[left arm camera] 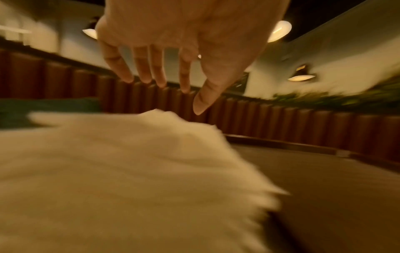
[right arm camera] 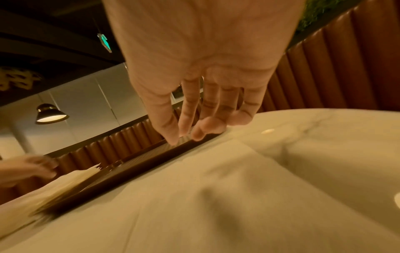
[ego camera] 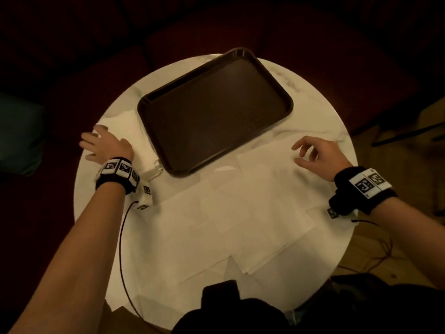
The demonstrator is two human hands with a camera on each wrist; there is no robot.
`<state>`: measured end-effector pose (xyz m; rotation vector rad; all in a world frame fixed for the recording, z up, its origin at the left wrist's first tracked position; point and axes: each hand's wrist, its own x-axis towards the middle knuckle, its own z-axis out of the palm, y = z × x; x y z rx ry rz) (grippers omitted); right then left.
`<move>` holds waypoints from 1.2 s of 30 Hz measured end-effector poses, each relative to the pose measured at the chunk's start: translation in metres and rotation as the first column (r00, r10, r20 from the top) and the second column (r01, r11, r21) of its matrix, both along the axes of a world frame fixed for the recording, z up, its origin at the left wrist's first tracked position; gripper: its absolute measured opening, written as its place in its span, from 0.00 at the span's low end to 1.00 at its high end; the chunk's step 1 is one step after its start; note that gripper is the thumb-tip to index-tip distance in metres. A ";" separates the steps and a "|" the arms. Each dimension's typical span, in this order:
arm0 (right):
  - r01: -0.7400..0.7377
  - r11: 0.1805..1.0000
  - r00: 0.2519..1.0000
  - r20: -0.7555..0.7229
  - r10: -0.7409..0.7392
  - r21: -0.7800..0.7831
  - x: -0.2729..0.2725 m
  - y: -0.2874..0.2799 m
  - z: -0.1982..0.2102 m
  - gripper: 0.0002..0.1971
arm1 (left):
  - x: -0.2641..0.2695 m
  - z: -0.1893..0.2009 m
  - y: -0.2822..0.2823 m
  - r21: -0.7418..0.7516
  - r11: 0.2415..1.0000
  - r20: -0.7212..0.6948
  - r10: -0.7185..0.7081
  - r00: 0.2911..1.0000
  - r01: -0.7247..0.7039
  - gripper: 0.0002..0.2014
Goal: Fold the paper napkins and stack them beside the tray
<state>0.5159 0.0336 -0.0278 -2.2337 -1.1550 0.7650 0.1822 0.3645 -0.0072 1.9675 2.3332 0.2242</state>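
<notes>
A dark brown tray (ego camera: 216, 112) lies empty on the far half of the round white table (ego camera: 313, 97). To its left sits a stack of folded white napkins (ego camera: 130, 131). My left hand (ego camera: 103, 143) hovers over that stack with straight, spread fingers (left arm camera: 151, 75) and holds nothing; the stack (left arm camera: 129, 171) is blurred below it. Several unfolded napkins (ego camera: 240, 213) overlap across the near half of the table. My right hand (ego camera: 310, 153) hangs over the rightmost sheet (right arm camera: 216, 188), fingers loosely curled (right arm camera: 186, 123), empty, just short of the tray's rim (right arm camera: 151, 160).
The table's edge runs close by both wrists. A black cable (ego camera: 122, 249) trails from the left wristband across the near left of the table. Dark padded seating (right arm camera: 324, 68) surrounds the table. A dark object (ego camera: 221, 292) sits at the near edge.
</notes>
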 end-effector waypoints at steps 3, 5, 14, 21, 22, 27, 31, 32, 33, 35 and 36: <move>-0.095 0.991 0.995 -0.029 0.093 -0.098 -0.013 -0.009 -0.008 0.06 | 0.017 -0.004 -0.043 0.067 0.960 -0.012 -0.271 0.962 0.271 0.16; -0.166 0.971 0.986 -0.031 0.163 -0.172 -0.027 -0.011 -0.010 0.05 | 0.029 -0.011 -0.084 0.072 0.876 0.107 -0.482 0.870 0.477 0.11; -0.261 0.937 0.962 0.015 0.272 -0.234 -0.085 -0.015 -0.028 0.33 | 0.065 -0.058 -0.215 -0.197 0.639 0.227 -0.708 0.669 0.743 0.25; -0.240 0.952 0.969 0.012 0.247 -0.188 -0.085 -0.019 -0.029 0.32 | 0.070 -0.056 -0.229 -0.232 0.702 0.214 -0.639 0.739 0.674 0.25; -0.233 0.956 0.971 0.003 0.238 -0.177 -0.086 -0.020 -0.029 0.33 | 0.070 -0.055 -0.229 -0.225 0.704 0.220 -0.636 0.739 0.673 0.24; -0.161 0.984 0.986 -0.063 0.157 -0.072 -0.083 -0.023 -0.028 0.38 | 0.067 -0.044 -0.231 -0.075 0.695 0.290 -0.671 0.683 0.715 0.10; -0.073 0.997 0.995 -0.058 0.075 0.038 -0.074 -0.021 -0.019 0.46 | 0.061 -0.025 -0.227 -0.061 0.658 0.593 -0.581 0.558 0.750 0.06; -0.080 0.996 0.994 -0.070 0.082 0.031 -0.073 -0.020 -0.018 0.45 | 0.060 -0.018 -0.226 -0.079 0.632 0.660 -0.546 0.516 0.771 0.06; -0.091 0.996 0.991 -0.097 0.092 0.015 -0.071 -0.018 -0.017 0.42 | 0.058 -0.010 -0.225 -0.097 0.608 0.722 -0.502 0.476 0.788 0.05; -0.091 0.996 0.974 -0.208 0.089 0.002 -0.066 -0.014 -0.014 0.30 | 0.055 0.003 -0.221 -0.131 0.582 0.776 -0.444 0.449 0.803 0.06; -0.086 0.996 0.962 -0.260 0.088 0.019 -0.064 -0.012 -0.012 0.23 | 0.053 0.006 -0.218 -0.163 0.586 0.772 -0.426 0.472 0.794 0.07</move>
